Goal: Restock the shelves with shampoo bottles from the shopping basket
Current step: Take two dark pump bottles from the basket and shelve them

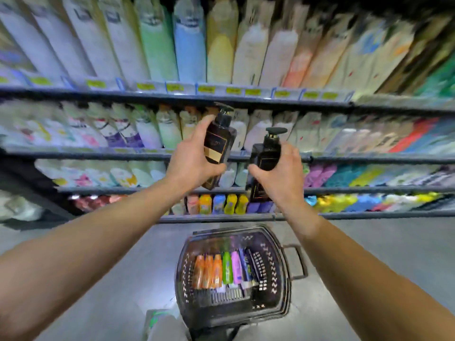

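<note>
Two dark pump bottles aloft before the shelves [221, 157]: left hand [194, 156] wrapped round the tilted bottle [219, 141], right hand [275, 173] clasping the upright bottle [266, 158]. Basket [278, 267] on the floor below, more bottles inside. Risk: crowded rows, so knocked neighbours; tilted bottle liable to slip.

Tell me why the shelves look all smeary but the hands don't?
Head view: the stocked shelves are streaked with motion blur and bowed by the wide lens; the two dark pump bottles and both hands are sharper; the black plastic basket is slightly soft.
</note>
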The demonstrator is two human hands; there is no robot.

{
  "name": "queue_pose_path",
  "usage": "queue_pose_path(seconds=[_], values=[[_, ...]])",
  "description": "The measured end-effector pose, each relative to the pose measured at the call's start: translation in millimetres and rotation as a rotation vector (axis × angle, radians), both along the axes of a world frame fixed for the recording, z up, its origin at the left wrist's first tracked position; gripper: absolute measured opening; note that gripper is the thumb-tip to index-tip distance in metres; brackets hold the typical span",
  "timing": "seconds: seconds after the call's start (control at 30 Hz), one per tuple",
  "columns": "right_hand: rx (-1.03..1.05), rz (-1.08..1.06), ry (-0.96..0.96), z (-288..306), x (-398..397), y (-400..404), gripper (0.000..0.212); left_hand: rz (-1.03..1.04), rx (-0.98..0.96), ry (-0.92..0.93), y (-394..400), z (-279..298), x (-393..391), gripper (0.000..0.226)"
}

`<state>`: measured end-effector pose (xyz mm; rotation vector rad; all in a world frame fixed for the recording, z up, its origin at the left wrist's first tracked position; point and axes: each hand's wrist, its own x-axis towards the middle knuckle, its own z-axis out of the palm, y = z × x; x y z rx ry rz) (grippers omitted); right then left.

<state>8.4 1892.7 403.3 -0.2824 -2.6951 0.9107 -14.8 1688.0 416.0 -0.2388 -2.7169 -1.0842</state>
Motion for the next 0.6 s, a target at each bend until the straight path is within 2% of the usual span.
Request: queue_pose_path(seconds=[0.2, 0.33, 0.6], values=[[0.029, 0.030, 0.200, 117.4, -24.6, -0.9, 0.093, 0.026, 0.031, 0.239, -1.5, 116.9, -16.5, 0.109], [-0.014, 0.060, 0.364, 180.5, -36.9, 3.4, 0.088, 0.059, 0.080, 0.375, 0.0, 181.9, -20.1, 0.109], [0.001, 0.070, 0.543, 270.8, -57.0, 21.9, 0.086, 0.100, 0.094, 0.537, 2.2, 271.3, -31.3, 0.104]])
